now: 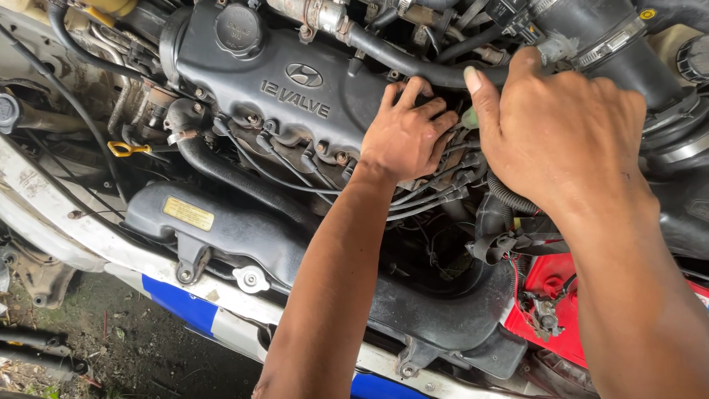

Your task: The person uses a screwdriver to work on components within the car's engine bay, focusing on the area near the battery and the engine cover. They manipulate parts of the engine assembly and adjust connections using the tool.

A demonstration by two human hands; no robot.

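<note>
I look down into a car's engine bay. My left hand [406,133] reaches up from below and lies with fingers spread on the right end of the dark grey valve cover [273,81], just under a black hose [413,63]. My right hand [561,125] is beside it, back toward me, thumb stretched over the hose. A small pale green object [470,117] peeks out under that thumb, and the curled fingers seem to grip it. Grey ignition leads [428,199] run out beneath both hands.
An oil filler cap [238,29] sits on top of the cover, and a yellow dipstick loop [127,149] is at left. A big ribbed air duct [613,44] crosses the upper right. A red battery cover [554,295] lies lower right. The white and blue front panel [177,303] borders muddy ground.
</note>
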